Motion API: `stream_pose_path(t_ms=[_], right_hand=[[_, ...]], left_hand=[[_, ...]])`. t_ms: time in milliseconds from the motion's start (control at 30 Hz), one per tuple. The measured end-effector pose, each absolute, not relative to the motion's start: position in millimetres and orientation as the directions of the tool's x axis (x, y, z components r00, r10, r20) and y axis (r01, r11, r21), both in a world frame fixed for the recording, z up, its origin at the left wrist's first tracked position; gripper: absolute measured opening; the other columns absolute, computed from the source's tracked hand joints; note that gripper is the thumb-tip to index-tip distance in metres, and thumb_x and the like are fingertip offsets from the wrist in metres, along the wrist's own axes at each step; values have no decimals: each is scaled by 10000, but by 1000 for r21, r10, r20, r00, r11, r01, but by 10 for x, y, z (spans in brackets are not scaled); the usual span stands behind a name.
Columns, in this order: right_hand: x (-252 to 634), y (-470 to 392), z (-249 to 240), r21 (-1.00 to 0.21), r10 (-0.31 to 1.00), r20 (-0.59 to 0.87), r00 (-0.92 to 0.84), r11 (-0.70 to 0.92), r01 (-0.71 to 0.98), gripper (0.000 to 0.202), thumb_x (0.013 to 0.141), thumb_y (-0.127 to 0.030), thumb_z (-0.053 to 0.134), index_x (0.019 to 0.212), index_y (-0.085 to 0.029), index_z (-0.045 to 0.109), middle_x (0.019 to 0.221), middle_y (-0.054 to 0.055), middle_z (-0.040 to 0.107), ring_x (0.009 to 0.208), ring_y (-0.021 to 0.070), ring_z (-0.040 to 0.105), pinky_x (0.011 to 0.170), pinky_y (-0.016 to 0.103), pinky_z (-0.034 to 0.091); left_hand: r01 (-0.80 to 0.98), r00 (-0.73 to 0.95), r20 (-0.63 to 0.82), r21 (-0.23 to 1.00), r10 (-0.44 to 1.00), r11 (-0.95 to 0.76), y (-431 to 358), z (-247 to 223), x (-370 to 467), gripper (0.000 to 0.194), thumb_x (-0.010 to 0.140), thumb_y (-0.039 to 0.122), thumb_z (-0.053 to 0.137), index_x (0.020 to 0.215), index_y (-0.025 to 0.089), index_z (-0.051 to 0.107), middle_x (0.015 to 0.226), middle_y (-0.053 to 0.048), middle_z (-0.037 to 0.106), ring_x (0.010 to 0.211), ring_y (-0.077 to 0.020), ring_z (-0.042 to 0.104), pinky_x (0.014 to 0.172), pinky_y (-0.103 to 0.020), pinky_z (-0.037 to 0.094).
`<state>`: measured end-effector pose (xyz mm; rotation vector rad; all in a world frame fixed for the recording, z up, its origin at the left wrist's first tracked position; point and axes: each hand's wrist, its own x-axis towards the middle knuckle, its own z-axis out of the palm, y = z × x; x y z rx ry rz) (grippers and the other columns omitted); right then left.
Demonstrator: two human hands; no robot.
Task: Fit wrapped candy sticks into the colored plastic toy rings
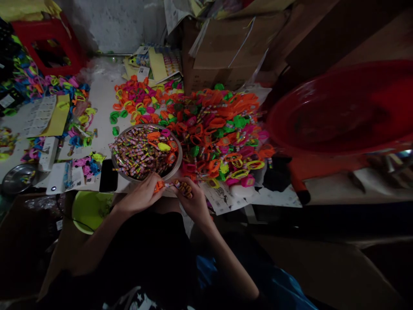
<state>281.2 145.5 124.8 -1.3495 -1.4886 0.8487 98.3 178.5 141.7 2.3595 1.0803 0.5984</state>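
Orange toy watch (159, 186) we are holding in our left hand (141, 196), and wrapped candy tubes (184, 188) in our right hand (195, 204).

Left fingers (153, 182) partly hide the orange piece (159, 186); right edge crops the red basin (342, 107)

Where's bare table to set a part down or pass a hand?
Best: the white tabletop strip between the left pile and the bowl, behind the phone; looks open enough for a hand. Crowded: right of the bowl, where a bright heap nears the cardboard box. Left hand and right hand block the bowl's front.
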Motion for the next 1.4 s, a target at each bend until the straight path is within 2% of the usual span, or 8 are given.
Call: stream_pose_path(t_ms=[200, 433, 700, 967, 1100, 1167, 1267, 1400], right_hand=[[2798, 1434, 1286, -911, 976, 212, 55, 177, 371, 128, 825, -302, 614, 906, -203, 601, 794, 9, 659, 708, 134, 611, 651, 235, 474], [2827, 1408, 1246, -901, 977, 210, 29, 182, 393, 120, 831, -286, 592, 911, -197, 598, 795, 13, 656, 704, 139, 601, 654, 244, 476], [2829, 1379, 1230, -917, 981, 176, 82, 134, 375, 106, 821, -291, 599, 866, -196, 597, 762, 9, 654, 671, 136, 599, 631, 237, 472], [2843, 1295, 1162, -946, 984, 94, 152, 40, 323, 162, 813, -336, 618, 883, -191, 601, 781, 20, 669, 702, 154, 623, 645, 245, 473], [2968, 1276, 1014, -927, 993, 25, 112, -19, 374, 197, 828, -368, 598, 908, -188, 603, 813, 30, 675, 727, 164, 626, 658, 251, 462], [3089, 1296, 925, -913, 999, -7, 44, -25, 406, 209, 835, -388, 585, 890, -187, 603, 787, 26, 670, 711, 164, 621, 647, 248, 452], [3340, 1376, 819, -898, 997, -47, -60, -15, 440, 264, 828, -441, 581, 874, -182, 611, 763, 26, 666, 693, 166, 614, 631, 247, 448], [3727, 1609, 751, -869, 1000, 1, 12, -5, 495, 329, 806, -494, 586, 878, -175, 621, 770, 39, 663, 702, 181, 603, 634, 266, 457]], left_hand=[[581, 605, 231, 526, 762, -621, 1811, 1424, 986, 113, 946, 274, 402, 971, 186, 468, 946, -70, 592, 911, -188, 601, 798, -333, 502], [584, 608, 186, 554, 772, -593, 1824, 1297, 1001, 77, 903, 245, 459, 962, 196, 474, 942, -52, 596, 898, -182, 603, 805, -332, 503], [565, 621, 187, 567, 761, -600, 1829, 1204, 1062, 108, 929, 289, 404, 947, 200, 462, 933, -50, 599, 890, -175, 603, 795, -320, 506], [508, 640, 274, 550, 718, -663, 1804, 1131, 1156, 159, 950, 303, 368, 876, 194, 457, 849, -36, 591, 814, -157, 607, 750, -283, 495], [578, 642, 225, 486, 733, -655, 1782, 997, 1267, 196, 941, 327, 392, 853, 176, 483, 807, -43, 595, 764, -174, 607, 710, -299, 494], [586, 680, 151, 476, 717, -656, 1795, 958, 1321, 216, 942, 345, 409, 869, 166, 503, 831, -50, 607, 792, -182, 608, 731, -309, 496], [548, 741, 92, 491, 666, -678, 1893, 964, 1366, 247, 948, 395, 430, 948, 172, 538, 975, -58, 626, 970, -194, 597, 880, -332, 470], [629, 607, 64, 570, 792, -529, 2233, 984, 1390, 256, 948, 414, 433, 1070, 218, 543, 1124, -42, 610, 1065, -178, 580, 931, -313, 448]])
